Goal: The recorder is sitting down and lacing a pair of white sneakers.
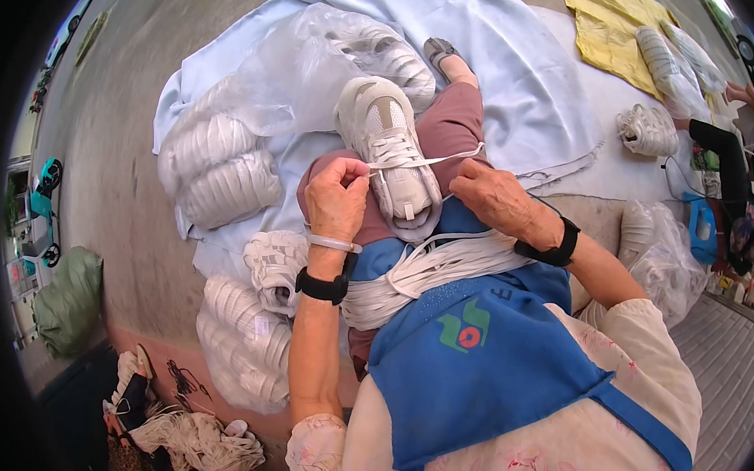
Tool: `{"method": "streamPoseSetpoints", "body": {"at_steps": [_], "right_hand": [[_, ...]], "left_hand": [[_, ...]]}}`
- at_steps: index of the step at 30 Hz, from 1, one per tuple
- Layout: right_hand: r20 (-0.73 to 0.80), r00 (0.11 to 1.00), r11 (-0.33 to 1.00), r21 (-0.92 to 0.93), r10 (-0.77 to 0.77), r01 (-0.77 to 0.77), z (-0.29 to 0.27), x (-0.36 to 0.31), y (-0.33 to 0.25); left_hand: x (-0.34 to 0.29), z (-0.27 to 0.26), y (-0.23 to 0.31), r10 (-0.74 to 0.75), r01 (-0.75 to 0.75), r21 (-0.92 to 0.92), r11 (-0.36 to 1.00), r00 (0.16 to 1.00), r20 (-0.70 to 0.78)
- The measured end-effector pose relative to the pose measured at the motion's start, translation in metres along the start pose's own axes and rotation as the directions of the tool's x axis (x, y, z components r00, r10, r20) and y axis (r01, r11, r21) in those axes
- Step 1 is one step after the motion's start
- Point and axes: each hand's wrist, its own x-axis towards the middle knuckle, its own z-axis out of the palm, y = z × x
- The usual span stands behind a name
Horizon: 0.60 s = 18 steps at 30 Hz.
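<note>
- Here, on the lap, a white sneaker (391,153), toe pointing far, resting on the knee
- Left hand (338,199) pinched shut on the white lace (424,161) just left of the sneaker's eyelets
- Right hand (500,198) closed near the sneaker's near right side, seemingly gripping the other end of the lace, though fingers hide the contact
- Lace stretched flat across the sneaker, from left to right
- Bundle of white laces (422,271) lying across the blue apron (479,359), near the wrists
- Clear bags of white soles (218,172) to the left on the pale blue sheet (513,54)
- Yellow cloth (606,23) far right
</note>
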Motion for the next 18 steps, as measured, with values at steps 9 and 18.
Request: {"method": "streamPoseSetpoints", "body": {"at_steps": [9, 18], "right_hand": [[-0.151, 0.987, 0.994, 0.105, 0.057, -0.041, 0.008, 0.030, 0.007], [-0.262, 0.958, 0.895, 0.446, 0.115, 0.015, 0.007, 0.048, 0.009]], "left_hand": [[-0.001, 0.007, 0.002, 0.071, -0.069, 0.022, 0.997, 0.994, -0.084], [-0.014, 0.006, 0.000, 0.410, -0.312, 0.488, 0.815, 0.906, -0.106]]}}
